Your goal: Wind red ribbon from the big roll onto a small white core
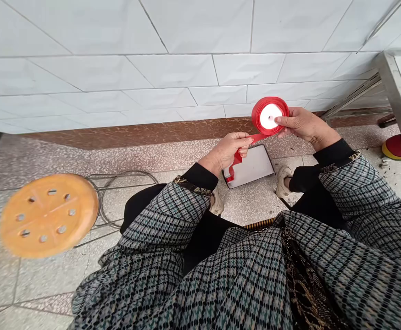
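A white tiled wall (200, 36) with a brown marbled skirting (152, 134) along its foot forms the background, meeting a speckled floor (248, 201). In front of it, your right hand (305, 124) holds a roll of red ribbon (270, 116) with a white round core; the thumb lies flat on the core and the other fingers curve behind the rim, so the roll is clamped between them with its flat face toward you. A red strip (258, 137) leaves the roll's lower edge and runs to your left hand (230, 150), whose fingers are pinched together on it. Below this grip the strip hangs in loose folds down to the left end of a shallow white tray (255, 165) with a dark rim, which sits on the floor between your two pale shoes (285, 181). On your left stands an orange stool (49, 215) with holes in its seat, and just beside it lies a loosely coiled cable (101, 201). On your right, a metal-framed surface (389, 75) rises near the wall, with a red, yellow and green round object (396, 147) below it, partly cut off from view. Both your sleeves (162, 215) are checked, with black cuffs.
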Available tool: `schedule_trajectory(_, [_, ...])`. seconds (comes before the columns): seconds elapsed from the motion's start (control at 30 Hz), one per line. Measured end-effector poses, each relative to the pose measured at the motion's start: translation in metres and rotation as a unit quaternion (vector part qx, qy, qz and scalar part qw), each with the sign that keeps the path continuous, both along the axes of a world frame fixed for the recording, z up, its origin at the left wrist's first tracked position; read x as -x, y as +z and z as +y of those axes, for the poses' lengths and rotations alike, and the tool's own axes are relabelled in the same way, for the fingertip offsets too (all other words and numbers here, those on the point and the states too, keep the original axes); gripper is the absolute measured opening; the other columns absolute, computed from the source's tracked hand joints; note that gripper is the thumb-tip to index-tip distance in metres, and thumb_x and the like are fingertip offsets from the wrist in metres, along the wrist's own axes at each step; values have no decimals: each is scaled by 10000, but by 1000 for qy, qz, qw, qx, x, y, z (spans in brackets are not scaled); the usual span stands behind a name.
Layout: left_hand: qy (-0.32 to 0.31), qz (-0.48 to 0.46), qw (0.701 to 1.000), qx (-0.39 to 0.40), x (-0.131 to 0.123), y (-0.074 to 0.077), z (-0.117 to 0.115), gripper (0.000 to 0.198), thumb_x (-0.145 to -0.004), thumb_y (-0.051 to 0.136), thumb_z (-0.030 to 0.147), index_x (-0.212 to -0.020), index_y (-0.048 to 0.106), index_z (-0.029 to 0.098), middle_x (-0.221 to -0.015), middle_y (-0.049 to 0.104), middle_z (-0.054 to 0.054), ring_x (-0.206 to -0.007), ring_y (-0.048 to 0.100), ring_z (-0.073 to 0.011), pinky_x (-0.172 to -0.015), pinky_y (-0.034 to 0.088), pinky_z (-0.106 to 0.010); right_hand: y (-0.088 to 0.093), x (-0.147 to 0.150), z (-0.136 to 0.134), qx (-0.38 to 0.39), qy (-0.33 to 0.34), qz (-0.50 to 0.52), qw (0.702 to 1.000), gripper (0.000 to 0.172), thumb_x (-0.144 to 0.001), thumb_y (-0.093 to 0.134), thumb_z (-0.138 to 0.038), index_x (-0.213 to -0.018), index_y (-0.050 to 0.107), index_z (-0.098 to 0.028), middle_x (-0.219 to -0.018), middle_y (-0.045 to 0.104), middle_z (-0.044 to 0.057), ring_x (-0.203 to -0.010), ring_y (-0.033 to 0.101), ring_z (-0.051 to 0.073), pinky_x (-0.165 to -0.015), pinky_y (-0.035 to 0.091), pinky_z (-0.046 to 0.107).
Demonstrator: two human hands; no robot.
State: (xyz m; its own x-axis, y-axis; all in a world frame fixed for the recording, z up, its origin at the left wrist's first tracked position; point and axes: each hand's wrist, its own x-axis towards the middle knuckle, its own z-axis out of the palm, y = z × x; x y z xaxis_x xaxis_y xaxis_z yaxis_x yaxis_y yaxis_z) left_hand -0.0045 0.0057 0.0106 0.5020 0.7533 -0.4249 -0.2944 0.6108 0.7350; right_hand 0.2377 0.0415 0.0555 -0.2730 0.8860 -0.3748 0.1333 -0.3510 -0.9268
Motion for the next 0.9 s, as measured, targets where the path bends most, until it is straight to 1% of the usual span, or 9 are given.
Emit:
schedule_trajectory(0.07, [4, 15, 1000, 1, 0, -2, 1, 188, -831, 735, 76, -702, 618, 146, -558, 385, 53, -454, 258, -18, -473, 164, -216, 2, -1, -1, -1, 28, -28, 999, 167, -821, 840, -217, -941, 757, -136, -789, 716, 70, -666, 677, 152, -583, 647, 283])
schedule_trajectory(0.17, [-2, 26, 1000, 0, 0, -2, 2, 93, -800, 728, 45, -822, 696, 129, -554, 378, 56, -452, 226, -15, -484, 115, -229, 3, -1, -2, 2, 69, -67, 995, 124, -821, 831, -184, -925, 781, -137, -851, 750, 99, -664, 693, 163, -568, 643, 293])
schedule_trajectory(0.27, [-10, 9, 1000, 6, 1, 1, 3, 307, -725, 700, -7, -997, 724, 133, -575, 425, 51, -455, 241, -21, -486, 112, -232, 4, -1, -2, 1, 98, -86, 991, 163, -806, 833, -174, -964, 798, -160, -891, 770, 88, -667, 699, 164, -554, 637, 290])
schedule_trajectory(0.33, [-8, 2, 1000, 10, 3, 3, 4, 420, -684, 670, -23, -1064, 714, 148, -574, 435, 56, -453, 251, -28, -484, 118, -232, 5, -2, -2, -2, 113, -89, 990, 217, -788, 842, -180, -1001, 803, -176, -899, 777, 75, -674, 701, 165, -554, 637, 289])
schedule_trajectory(0.5, [-24, 11, 999, 23, 6, 4, 8, 459, -642, 618, -19, -1064, 703, 139, -569, 449, 50, -448, 251, -39, -477, 141, -238, 6, -3, -1, -12, 118, -112, 987, 230, -783, 846, -214, -1008, 807, -183, -878, 779, 68, -681, 711, 175, -582, 646, 304])
schedule_trajectory(0.6, [-35, 12, 999, 17, 6, 6, 7, 471, -661, 640, 7, -1109, 689, 144, -591, 466, 48, -456, 265, -40, -480, 158, -234, 6, -1, -1, -6, 130, -130, 983, 260, -800, 833, -203, -1057, 802, -189, -919, 784, 73, -689, 721, 179, -607, 652, 322])
schedule_trajectory(0.73, [-53, 23, 998, -34, 3, 11, 3, 404, -741, 741, 81, -1133, 676, 154, -605, 436, 65, -475, 263, -34, -483, 165, -228, 7, 4, -2, 4, 161, -160, 974, 247, -802, 836, -206, -1046, 800, -201, -916, 780, 68, -707, 731, 191, -633, 658, 344])
schedule_trajectory(0.8, [-45, 50, 996, -53, 0, 11, 1, 310, -792, 760, 133, -1090, 675, 148, -603, 402, 73, -478, 240, -29, -477, 148, -227, 10, 7, -2, 6, 168, -179, 969, 257, -798, 838, -212, -1052, 798, -209, -907, 776, 62, -727, 733, 197, -655, 662, 353])
schedule_trajectory(0.9, [-9, 74, 995, -60, -4, 10, 1, 200, -849, 739, 178, -1028, 652, 153, -603, 364, 83, -473, 220, -26, -468, 130, -222, 12, 11, -2, 6, 154, -170, 973, 250, -811, 818, -206, -1059, 789, -198, -924, 772, 64, -779, 727, 194, -694, 663, 341])
